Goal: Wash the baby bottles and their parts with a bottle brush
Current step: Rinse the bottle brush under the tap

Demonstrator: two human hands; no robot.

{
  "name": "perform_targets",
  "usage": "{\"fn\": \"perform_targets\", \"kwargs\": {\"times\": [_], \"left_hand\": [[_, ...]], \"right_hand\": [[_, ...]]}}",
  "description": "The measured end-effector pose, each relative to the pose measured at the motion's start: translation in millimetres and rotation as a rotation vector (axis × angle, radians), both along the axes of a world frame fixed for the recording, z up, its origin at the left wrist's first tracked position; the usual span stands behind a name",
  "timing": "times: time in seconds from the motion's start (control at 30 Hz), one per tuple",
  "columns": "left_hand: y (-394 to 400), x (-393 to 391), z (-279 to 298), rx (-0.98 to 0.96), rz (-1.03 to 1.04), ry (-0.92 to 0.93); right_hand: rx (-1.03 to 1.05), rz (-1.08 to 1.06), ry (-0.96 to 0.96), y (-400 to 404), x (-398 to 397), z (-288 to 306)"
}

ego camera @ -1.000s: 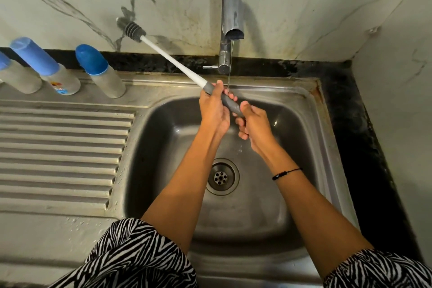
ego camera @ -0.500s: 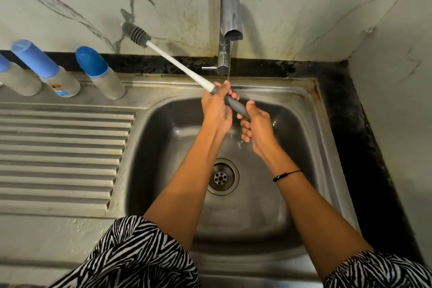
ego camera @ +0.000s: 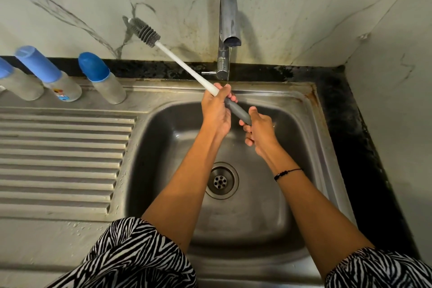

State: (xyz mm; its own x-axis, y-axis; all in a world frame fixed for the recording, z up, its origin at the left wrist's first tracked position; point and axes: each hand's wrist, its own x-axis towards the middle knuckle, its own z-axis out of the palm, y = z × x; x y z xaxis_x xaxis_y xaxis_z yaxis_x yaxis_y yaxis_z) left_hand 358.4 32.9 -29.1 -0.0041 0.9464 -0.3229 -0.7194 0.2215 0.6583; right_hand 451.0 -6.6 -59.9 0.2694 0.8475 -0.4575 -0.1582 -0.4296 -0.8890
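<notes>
Over the steel sink [ego camera: 311, 128], under a thinly running tap [ego camera: 228, 30] on a marble wall, you hold the brush [ego camera: 187, 68]. Your left hand [ego camera: 216, 111] and right hand [ego camera: 260, 134] both grip its grey handle; the white shaft slants far-left, grey ribbed head raised. Three blue-capped bottles [ego camera: 102, 79] stand far left on the drainboard.

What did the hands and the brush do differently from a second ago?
Not much. The bottle brush swung a little: its gray head now sits slightly further right along the wall. The left hand and right hand both kept their grip on the handle under the thin stream from the tap. The three capped bottles on the ledge did not move.
</notes>
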Motion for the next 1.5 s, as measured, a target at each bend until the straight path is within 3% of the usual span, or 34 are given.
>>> {"fn": "perform_targets", "kwargs": {"times": [0.13,0.23,0.37,0.57,0.77,0.83,0.93,0.97,1.03,1.13,1.2,1.3,1.37,1.43,1.5], "left_hand": [[0,1,-3,-0.019,0.017,-0.009],[-1,1,-3,-0.040,0.012,-0.020],[3,1,5,-0.058,0.003,-0.029],[6,-7,3,-0.059,0.023,-0.056],[10,2,6,-0.081,0.003,-0.033],[9,3,7,-0.082,-0.043,-0.031],[5,4,4,-0.096,-0.088,-0.022],[3,5,1,-0.104,-0.092,-0.029],[0,4,-5,-0.118,-0.072,-0.038],[-3,5,-11,-0.125,-0.013,0.011],[-3,8,-10,-0.125,0.017,0.031],[-2,8,-4,-0.105,-0.004,0.016],[1,4,2,-0.084,-0.049,0.001],[7,0,8,-0.056,-0.072,-0.004],[13,-3,11,-0.039,-0.063,0.007]], "right_hand": [[0.153,0.137,-0.552,0,4,2],[0.346,0.288,-0.687,-2,-4,9],[0.344,0.337,-0.970,-5,-12,11],[0.191,0.344,-0.889,-10,-3,11],[0.277,0.394,-1.180,-15,-5,18],[0.207,0.390,-1.041,-16,-2,16],[-0.029,0.366,-0.300,-15,4,18],[-0.078,0.388,-0.196,-16,8,17],[-0.044,0.451,-0.328,-18,13,15],[0.170,0.482,-0.787,-22,9,11],[0.264,0.442,-0.849,-25,2,7],[0.243,0.343,-0.805,-24,-2,5],[0.198,0.281,-0.623,-23,1,7],[0.129,0.225,-0.318,-25,6,7],[0.086,0.236,-0.260,-28,13,3]]}}
